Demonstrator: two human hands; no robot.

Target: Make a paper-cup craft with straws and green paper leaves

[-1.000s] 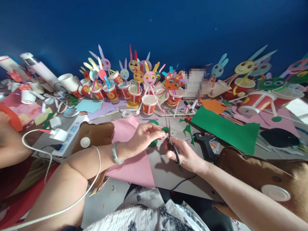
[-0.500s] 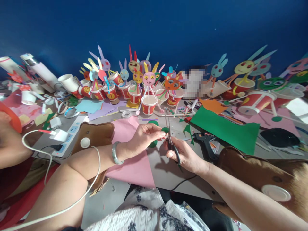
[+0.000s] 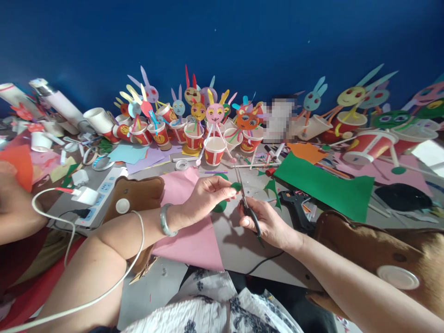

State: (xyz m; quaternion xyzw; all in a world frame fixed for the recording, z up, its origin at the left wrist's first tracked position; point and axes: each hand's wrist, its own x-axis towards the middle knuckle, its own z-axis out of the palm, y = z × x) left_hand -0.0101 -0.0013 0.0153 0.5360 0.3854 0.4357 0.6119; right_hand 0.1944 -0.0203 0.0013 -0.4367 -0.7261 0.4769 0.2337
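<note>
My left hand (image 3: 215,188) pinches a small round piece of green paper (image 3: 236,186) between thumb and fingers. In my right hand (image 3: 265,219) is a pair of scissors (image 3: 245,203), its dark handles gripped and its blades pointing up and away beside the green piece. The blades look nearly together; whether they touch the paper's edge I cannot tell. Below and behind my left hand lie green paper circles (image 3: 219,206) on the table, partly covered by the fingers. A sheet of pink paper (image 3: 194,243) is under my left forearm.
A glue gun (image 3: 297,210) and a large green sheet (image 3: 329,185) lie at right. Paper cups (image 3: 215,150) with paper animal heads line the back. A power strip (image 3: 104,192) is at left, and a white cable (image 3: 114,289) crosses my left arm. Another person's arm (image 3: 21,208) shows far left.
Both hands stay nearly in place, with the green piece and scissors shifting slightly left. The scissor blades have drawn closer together. The other person's arm at far left has moved down a little.
</note>
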